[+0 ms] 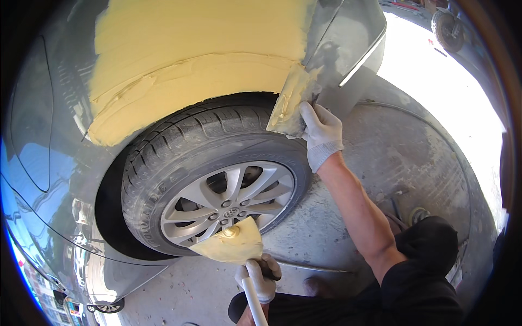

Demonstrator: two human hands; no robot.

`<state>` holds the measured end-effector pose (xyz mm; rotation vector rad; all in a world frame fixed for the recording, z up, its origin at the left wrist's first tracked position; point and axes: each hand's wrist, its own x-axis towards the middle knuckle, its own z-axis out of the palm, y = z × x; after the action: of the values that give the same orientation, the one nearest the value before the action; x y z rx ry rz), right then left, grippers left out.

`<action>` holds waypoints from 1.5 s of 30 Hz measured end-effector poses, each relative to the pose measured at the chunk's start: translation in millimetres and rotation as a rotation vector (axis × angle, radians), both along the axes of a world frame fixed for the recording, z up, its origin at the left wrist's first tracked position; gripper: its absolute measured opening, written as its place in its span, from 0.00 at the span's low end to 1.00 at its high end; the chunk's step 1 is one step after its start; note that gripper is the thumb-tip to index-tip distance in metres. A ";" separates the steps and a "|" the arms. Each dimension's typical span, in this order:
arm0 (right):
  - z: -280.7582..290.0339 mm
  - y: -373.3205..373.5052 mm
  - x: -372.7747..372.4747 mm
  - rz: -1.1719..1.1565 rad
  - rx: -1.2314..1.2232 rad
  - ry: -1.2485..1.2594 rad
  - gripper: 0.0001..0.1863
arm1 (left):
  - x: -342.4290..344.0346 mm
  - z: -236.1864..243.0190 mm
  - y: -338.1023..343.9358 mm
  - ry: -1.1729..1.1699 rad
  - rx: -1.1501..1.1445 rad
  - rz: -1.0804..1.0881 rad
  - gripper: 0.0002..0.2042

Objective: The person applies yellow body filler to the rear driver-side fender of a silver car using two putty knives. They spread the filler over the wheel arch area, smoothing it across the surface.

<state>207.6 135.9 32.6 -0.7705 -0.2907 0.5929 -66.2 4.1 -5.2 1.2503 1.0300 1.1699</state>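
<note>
My right hand [322,130], in a pale work glove, is closed on a flat spreader [287,103] smeared with yellow body filler. The spreader lies against the edge of the grey car's fender, at the right end of a broad coat of yellow filler [201,41] that follows the wheel arch. Lower down, my gloved left hand [258,280] grips a putty knife with a wide, fan-shaped blade [231,242] coated in filler. A small lump of filler [230,232] sits on that blade, in front of the wheel. A white rod-like thing [254,301] crosses my left wrist; its lower end is out of view.
The black tyre [157,157] with its silver spoked wheel [231,212] fills the space beneath the arch. Grey body panels [60,108] curve away on the left. A hose-like line [310,267] lies on the dusty concrete floor [402,146]. Another car's wheel [109,307] shows at lower left.
</note>
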 end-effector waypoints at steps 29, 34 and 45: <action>-37.1 -1.0 15.4 0.075 0.087 0.151 0.11 | 8.1 -4.4 0.9 -0.044 -0.023 -0.020 0.22; -35.2 -28.3 11.6 0.135 0.341 0.150 0.15 | 7.3 -9.1 3.8 -0.052 -0.044 0.017 0.22; -22.8 -62.4 16.1 0.975 0.409 0.146 0.14 | 5.6 8.6 34.8 0.047 -0.174 -0.412 0.26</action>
<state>223.8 73.4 9.8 -0.1393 -0.6359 1.4445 -60.6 38.9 3.4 1.2794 0.8366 0.7231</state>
